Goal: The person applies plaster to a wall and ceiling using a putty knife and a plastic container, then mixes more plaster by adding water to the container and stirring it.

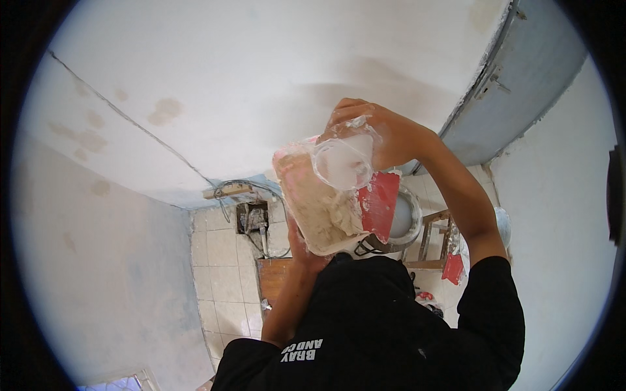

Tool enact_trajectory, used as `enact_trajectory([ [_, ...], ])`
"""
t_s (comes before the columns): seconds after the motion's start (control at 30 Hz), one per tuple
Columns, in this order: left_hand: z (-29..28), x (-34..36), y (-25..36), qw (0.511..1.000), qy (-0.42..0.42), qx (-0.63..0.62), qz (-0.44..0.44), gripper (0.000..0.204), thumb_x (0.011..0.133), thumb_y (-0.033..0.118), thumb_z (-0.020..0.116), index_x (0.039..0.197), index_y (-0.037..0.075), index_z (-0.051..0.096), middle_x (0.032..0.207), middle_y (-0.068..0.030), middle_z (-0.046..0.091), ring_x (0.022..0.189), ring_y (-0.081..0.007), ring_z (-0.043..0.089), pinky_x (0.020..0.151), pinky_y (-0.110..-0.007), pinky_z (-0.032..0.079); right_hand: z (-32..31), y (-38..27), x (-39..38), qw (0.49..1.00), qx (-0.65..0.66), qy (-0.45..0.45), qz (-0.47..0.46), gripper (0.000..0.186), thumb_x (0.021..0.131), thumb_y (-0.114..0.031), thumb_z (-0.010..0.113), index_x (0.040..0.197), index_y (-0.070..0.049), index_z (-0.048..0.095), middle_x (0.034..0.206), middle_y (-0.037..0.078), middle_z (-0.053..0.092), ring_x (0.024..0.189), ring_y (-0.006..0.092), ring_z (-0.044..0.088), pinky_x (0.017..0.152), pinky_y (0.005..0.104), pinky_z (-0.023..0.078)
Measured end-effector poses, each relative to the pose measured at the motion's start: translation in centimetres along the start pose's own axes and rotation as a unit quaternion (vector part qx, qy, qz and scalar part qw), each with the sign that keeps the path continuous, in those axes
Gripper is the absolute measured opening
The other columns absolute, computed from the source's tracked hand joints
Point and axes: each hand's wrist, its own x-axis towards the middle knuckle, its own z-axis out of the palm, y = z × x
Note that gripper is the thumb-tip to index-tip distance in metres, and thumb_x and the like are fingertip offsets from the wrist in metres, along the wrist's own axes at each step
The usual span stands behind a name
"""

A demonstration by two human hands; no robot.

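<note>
My right hand [378,133], smeared with white, is closed round a clear plastic cup [342,163] coated in white residue. The cup is tilted over a pinkish-white rectangular tub [326,247]. A mass of beige plaster [319,205] fills much of that tub. My left hand [306,251] supports the tub at its near left side, with most of its fingers hidden. Against the tub's right side rests a red flat blade [380,203], smeared with plaster; whether it has a handle cannot be made out.
Below the tub, a round bucket [409,225] holds pale liquid. Right of it stands a wooden stepladder or stool [427,244] near another red piece [453,268]. A cable coil [228,190] lies by a floor opening [253,218]. Patchy wall [215,85] rises ahead; a grey door [515,78] stands right.
</note>
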Motion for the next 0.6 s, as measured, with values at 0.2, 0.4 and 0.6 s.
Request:
enact_trajectory([
  [0.2,-0.17,-0.02,-0.33,0.999,0.026,0.035,0.025,0.061,0.092,0.049,0.031,0.14,0.011,0.027,0.136,-0.0152,0.039,0.119,-0.0363,0.046,0.093,-0.062,0.04,0.24,0.77,0.15,0.999,-0.004,-0.005,-0.032,0.05,0.05,-0.018,0.078,0.096,-0.003,0.065,0.095,0.01,0.061,0.094,0.0278,0.055,0.087,0.037,0.043],
  [0.4,-0.77,-0.01,-0.34,0.999,0.027,0.026,0.005,0.067,0.09,0.054,0.031,0.14,0.01,0.026,0.138,-0.0159,0.038,0.122,-0.0365,0.043,0.094,-0.062,0.039,0.44,0.76,0.09,1.0,-0.001,-0.015,-0.02,0.05,0.051,-0.017,0.078,0.097,-0.004,0.065,0.094,0.009,0.061,0.095,0.0271,0.054,0.089,0.0365,0.041],
  [0.6,-0.27,0.19,-0.6,0.998,0.039,0.05,0.012,0.067,0.09,0.055,0.031,0.14,0.01,0.027,0.138,-0.0157,0.039,0.124,-0.0364,0.042,0.095,-0.062,0.038,0.18,0.38,-0.29,0.997,-0.066,-0.012,-0.033,0.054,0.05,-0.016,0.077,0.101,-0.004,0.065,0.097,0.008,0.06,0.099,0.0263,0.052,0.09,0.0366,0.04],
])
